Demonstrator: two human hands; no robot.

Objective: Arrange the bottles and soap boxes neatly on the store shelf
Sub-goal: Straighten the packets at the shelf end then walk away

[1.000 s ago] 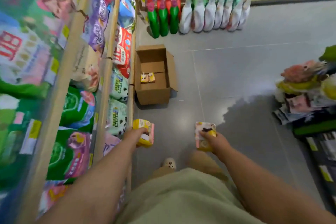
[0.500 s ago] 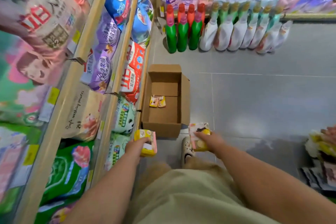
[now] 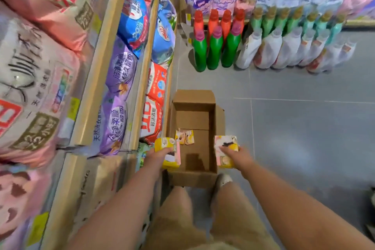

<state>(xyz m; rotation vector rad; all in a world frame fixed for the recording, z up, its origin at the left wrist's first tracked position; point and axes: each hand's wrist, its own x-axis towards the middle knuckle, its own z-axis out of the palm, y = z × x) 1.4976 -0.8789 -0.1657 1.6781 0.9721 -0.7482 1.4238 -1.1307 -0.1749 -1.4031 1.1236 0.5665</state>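
Gripping soap box [image 3: 168,153] | left hand [image 3: 157,155] | right hand [image 3: 236,157] grips second box [image 3: 225,152]

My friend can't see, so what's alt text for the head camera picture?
The left hand grips a yellow soap box and the right hand grips a second soap box near an open cardboard box. Shelves of detergent bags stand left, bottles ahead.

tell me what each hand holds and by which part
Left hand grips a yellow soap box by its left side; right hand grips a second soap box by its right edge.
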